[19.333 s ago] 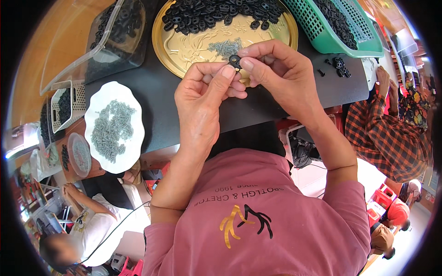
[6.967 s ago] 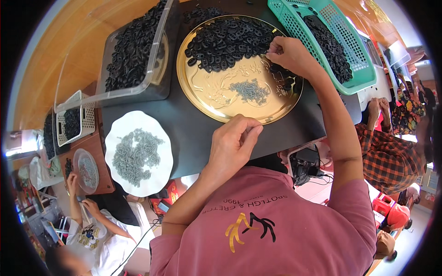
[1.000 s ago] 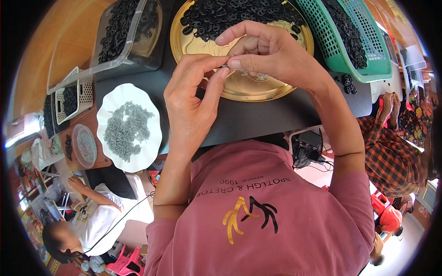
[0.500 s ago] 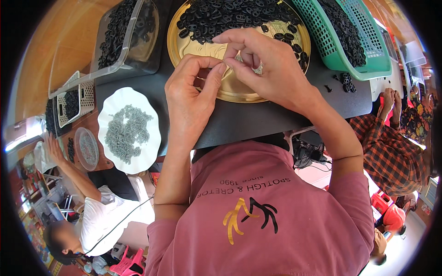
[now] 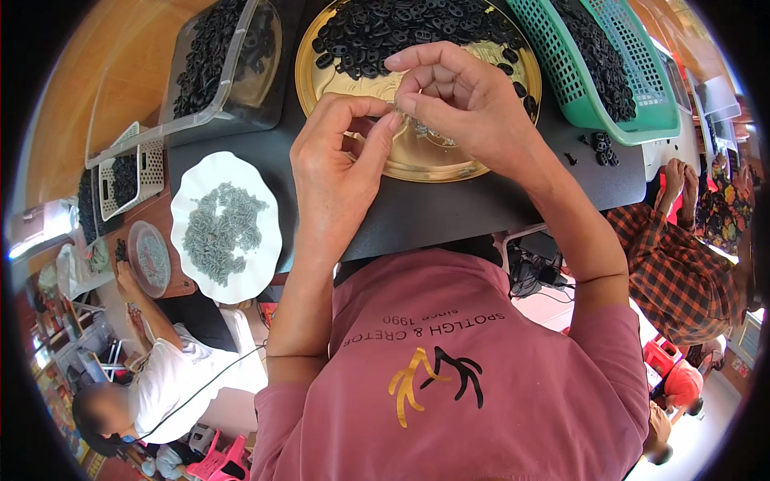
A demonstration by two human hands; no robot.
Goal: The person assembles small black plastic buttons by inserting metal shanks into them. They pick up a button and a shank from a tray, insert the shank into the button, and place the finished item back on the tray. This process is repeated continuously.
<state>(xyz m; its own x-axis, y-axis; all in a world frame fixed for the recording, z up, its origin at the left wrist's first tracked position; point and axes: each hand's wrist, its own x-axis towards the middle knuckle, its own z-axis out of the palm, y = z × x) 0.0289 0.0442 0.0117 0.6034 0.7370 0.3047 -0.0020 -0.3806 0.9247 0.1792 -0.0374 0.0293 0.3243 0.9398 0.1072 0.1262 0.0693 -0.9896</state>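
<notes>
Over the near part of a round gold tray (image 5: pixel 437 172), my two hands meet at the fingertips. My left hand (image 5: pixel 338 164) pinches with thumb and index finger on something too small to make out. My right hand (image 5: pixel 480 108) is closed in a pinch beside it, thumb against curled fingers and index finger arched above; what it holds is hidden. On the tray's far side lies a heap of small black plastic pieces with holes (image 5: pixel 401 32), resembling cord stoppers. A few small silvery bits (image 5: pixel 433 135) lie on the tray below my right hand.
Left of my forearm stands a white scalloped plate (image 5: pixel 269 260) with grey spring-like pieces (image 5: pixel 216 236). A clear bin (image 5: pixel 216 100) and a green basket (image 5: pixel 573 104) of black pieces flank the tray. Loose black pieces (image 5: pixel 605 150) lie near the basket. Co-workers sit on both sides.
My right hand has shifted slightly, its thumb drawn up against its fingers; my left hand has barely moved. At left, a co-worker's hand has moved to the black pieces by a round tub.
</notes>
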